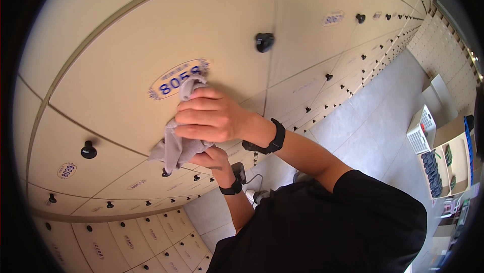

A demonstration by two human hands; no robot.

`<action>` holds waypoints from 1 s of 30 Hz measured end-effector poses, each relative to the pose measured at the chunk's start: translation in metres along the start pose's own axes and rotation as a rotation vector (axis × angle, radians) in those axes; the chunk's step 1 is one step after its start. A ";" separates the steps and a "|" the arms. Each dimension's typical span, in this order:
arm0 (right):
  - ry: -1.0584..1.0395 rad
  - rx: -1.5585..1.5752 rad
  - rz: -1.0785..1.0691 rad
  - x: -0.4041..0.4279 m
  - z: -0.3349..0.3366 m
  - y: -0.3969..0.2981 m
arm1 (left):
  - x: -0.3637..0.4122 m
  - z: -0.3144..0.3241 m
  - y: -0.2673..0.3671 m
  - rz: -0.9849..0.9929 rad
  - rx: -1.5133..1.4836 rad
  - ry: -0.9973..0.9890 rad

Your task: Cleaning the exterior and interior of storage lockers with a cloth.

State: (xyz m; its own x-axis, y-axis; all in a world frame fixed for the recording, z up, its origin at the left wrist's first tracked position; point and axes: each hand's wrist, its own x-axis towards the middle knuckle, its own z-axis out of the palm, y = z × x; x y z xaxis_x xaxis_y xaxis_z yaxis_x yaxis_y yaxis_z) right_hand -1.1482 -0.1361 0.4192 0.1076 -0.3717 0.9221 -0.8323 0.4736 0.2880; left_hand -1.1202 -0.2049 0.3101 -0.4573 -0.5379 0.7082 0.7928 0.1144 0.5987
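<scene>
My right hand (210, 116) grips a bunched greyish-pink cloth (183, 152) and presses it against a cream locker door (124, 91). The top fold of the cloth overlaps the lower right of an oval number label (172, 84) on that door. Below, my left hand (211, 156) is at the lower part of the same cloth, with its fingers partly hidden by the folds. A black round knob (264, 42) sticks out near the door's edge, up and to the right of my right hand. Both wrists carry black straps with small devices.
More cream doors with black knobs (89, 149) run along both sides. Another bank of lockers (140, 239) meets this one at the lower left. On the grey tiled floor (363, 129) at right stand a white plastic basket (419, 131) and a shelf unit (455, 159) with dark, rope-like bundles.
</scene>
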 end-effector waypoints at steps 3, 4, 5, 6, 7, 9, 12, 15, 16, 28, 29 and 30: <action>-0.006 -0.031 0.044 -0.028 -0.034 0.015 | -0.017 0.021 0.006 -0.033 0.032 -0.011; 0.009 -0.079 0.086 -0.037 -0.044 0.022 | -0.025 0.028 0.006 0.043 0.192 -0.019; 0.025 -0.126 0.127 -0.046 -0.055 0.027 | -0.032 0.034 0.007 0.121 0.352 -0.025; -0.008 -0.131 0.165 -0.056 -0.068 0.032 | -0.034 0.040 0.015 0.214 0.518 -0.122; 0.002 -0.121 0.164 -0.066 -0.081 0.038 | -0.040 0.050 0.018 0.278 0.634 -0.158; 0.003 -0.144 0.229 -0.082 -0.106 0.056 | -0.055 0.077 0.023 0.307 0.691 -0.172; 0.022 -0.148 0.290 -0.110 -0.155 0.089 | -0.067 0.125 0.031 0.215 0.563 -0.335; 0.091 -0.224 0.369 -0.146 -0.217 0.128 | -0.096 0.198 0.041 0.406 0.697 -0.506; 0.121 -0.238 0.389 -0.155 -0.232 0.140 | -0.106 0.218 0.038 0.407 0.728 -0.540; 0.749 0.102 0.824 -0.191 -0.324 0.159 | -0.170 0.271 0.058 0.347 0.909 -0.827; 0.776 0.088 0.820 -0.188 -0.333 0.162 | -0.166 0.274 0.062 0.356 0.890 -0.823; 0.776 0.091 0.809 -0.184 -0.344 0.164 | -0.162 0.278 0.067 0.377 0.885 -0.815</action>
State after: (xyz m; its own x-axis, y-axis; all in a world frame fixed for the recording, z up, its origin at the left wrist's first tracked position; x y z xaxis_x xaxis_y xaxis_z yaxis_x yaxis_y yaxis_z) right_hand -1.1173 0.2841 0.3854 -0.1995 0.6308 0.7498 -0.8440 0.2781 -0.4585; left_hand -1.1054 0.1225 0.3393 -0.6271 0.2844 0.7252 0.5313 0.8370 0.1311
